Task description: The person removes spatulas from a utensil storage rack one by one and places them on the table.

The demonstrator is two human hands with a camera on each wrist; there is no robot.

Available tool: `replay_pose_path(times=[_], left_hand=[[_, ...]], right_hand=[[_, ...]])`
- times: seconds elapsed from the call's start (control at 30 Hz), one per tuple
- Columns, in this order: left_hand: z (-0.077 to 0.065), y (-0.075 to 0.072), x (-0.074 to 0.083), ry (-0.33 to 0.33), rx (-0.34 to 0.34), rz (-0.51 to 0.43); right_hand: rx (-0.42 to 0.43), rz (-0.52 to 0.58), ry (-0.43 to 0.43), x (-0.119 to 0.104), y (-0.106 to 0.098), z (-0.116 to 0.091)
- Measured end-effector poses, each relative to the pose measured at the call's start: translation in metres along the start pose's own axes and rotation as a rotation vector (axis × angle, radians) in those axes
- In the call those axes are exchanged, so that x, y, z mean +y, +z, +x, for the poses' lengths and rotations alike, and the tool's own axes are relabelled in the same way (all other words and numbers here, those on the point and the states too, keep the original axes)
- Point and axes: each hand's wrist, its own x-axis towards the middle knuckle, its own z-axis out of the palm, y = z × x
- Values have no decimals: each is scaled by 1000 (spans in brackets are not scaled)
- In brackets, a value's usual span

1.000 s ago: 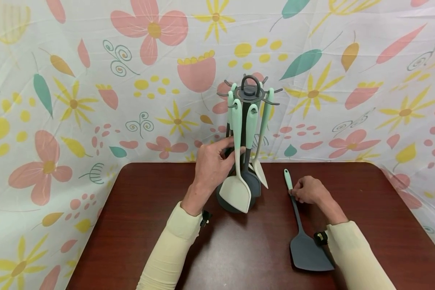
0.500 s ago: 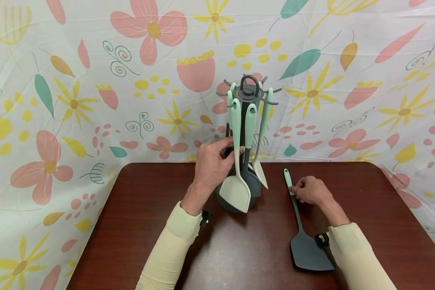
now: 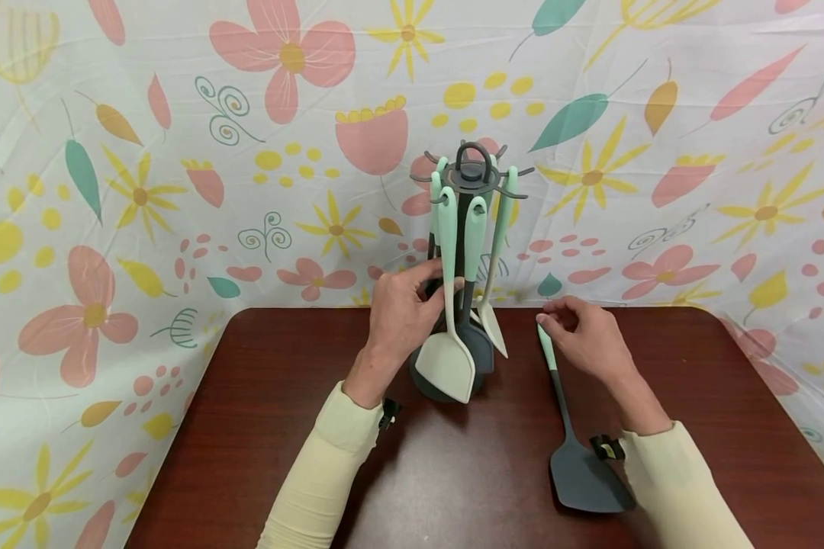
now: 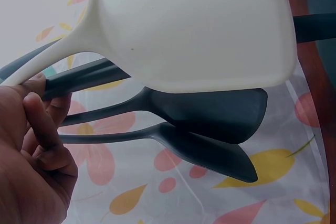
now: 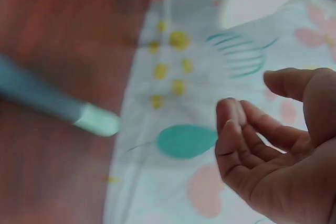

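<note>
In the head view, a dark grey utensil stand [image 3: 472,179] with hooked arms stands at the table's back. My left hand [image 3: 405,309] holds its dark pole [image 4: 86,78], thumb and fingers around it in the left wrist view. In front of that hand hangs a cream turner [image 3: 448,367] with a mint handle; beside it hangs a dark grey utensil [image 3: 481,349]. A dark grey turner [image 3: 587,476] with a mint handle lies flat to the right. My right hand [image 3: 590,339] is over its handle's far end; the right wrist view shows nothing between thumb and fingers.
Another cream utensil [image 3: 492,328] hangs on the stand's right side. Behind the hand, the left wrist view shows more dark utensils [image 4: 215,111] hanging. A floral cloth [image 3: 302,191] drops behind the brown table [image 3: 281,427].
My right hand has let go of the turner's handle and moved up toward the handle's far end. The turner stays flat on the table. My left hand has kept its place.
</note>
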Motion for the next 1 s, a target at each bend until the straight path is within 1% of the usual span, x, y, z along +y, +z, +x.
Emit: replay_pose_path(times=[0.13,0.33,0.47,0.63,0.8,1.0], left_hand=[[0,0,0,5,0,-3],[1,0,0,15,3,-4],[0,0,0,7,0,-2],[0,0,0,8,2,10],[0,0,0,9,5,12],[0,0,0,11,4,5]], right_hand=[[88,64,-79,-29,-5,3],[151,156,-154,-65,-12,7],[173,211,-213,-79,-14,9],[196,264,-278,-92,-15,12],[192,282,-290,-103,-12,17],[147,259,-243,-113,-8,20]])
